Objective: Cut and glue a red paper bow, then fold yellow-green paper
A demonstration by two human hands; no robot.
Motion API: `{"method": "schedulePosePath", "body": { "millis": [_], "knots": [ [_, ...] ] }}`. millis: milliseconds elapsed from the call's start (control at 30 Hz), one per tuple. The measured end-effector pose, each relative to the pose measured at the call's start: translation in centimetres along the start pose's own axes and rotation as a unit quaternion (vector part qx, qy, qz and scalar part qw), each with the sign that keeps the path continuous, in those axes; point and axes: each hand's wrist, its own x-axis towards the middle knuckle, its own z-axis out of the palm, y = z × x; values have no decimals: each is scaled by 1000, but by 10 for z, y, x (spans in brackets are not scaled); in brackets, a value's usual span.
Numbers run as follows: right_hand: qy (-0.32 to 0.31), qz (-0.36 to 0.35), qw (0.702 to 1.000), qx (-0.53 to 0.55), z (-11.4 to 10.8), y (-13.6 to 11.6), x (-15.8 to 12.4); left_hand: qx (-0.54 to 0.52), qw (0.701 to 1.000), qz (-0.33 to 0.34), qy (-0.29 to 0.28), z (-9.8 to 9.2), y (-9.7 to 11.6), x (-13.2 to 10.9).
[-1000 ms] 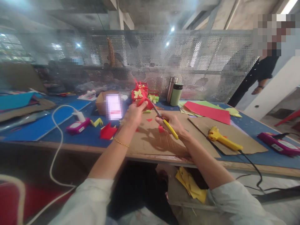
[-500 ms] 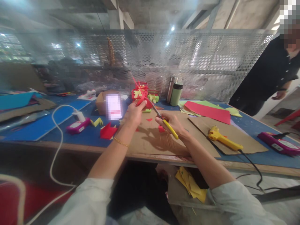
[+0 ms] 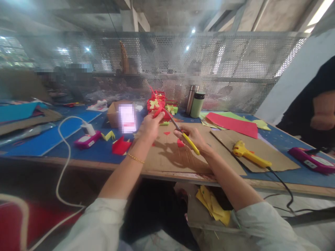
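My left hand point(image 3: 150, 126) is closed on a small piece of red paper point(image 3: 160, 112), held up over the cardboard sheet point(image 3: 170, 153). My right hand point(image 3: 192, 137) grips yellow-handled scissors point(image 3: 183, 134), whose blades reach up-left into the red paper. Small red scraps point(image 3: 180, 143) lie on the cardboard below the hands. Behind the hands stand red and yellow paper crafts point(image 3: 156, 103).
A yellow glue gun point(image 3: 248, 155) with a black cord lies on cardboard at the right. Sheets of red and green paper point(image 3: 232, 124), two flasks point(image 3: 195, 101), a cardboard box point(image 3: 115, 113), pink devices point(image 3: 85, 141) and a white cable point(image 3: 62, 153) are on the blue table. A person in black point(image 3: 316, 108) stands at the right.
My hands, the red paper and the scissors have stayed nearly in place. The person in black at the right has moved closer and further right.
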Motion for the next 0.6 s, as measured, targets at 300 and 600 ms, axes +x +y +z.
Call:
{"method": "schedulePosePath", "body": {
  "millis": [300,600],
  "knots": [
    [10,-5,1000,-16,0,-1,1,-38,999,-4,18,8,-2,2],
    [12,-7,999,-35,-1,-2,2,-75,997,-11,21,13,-2,3]
  ]
}}
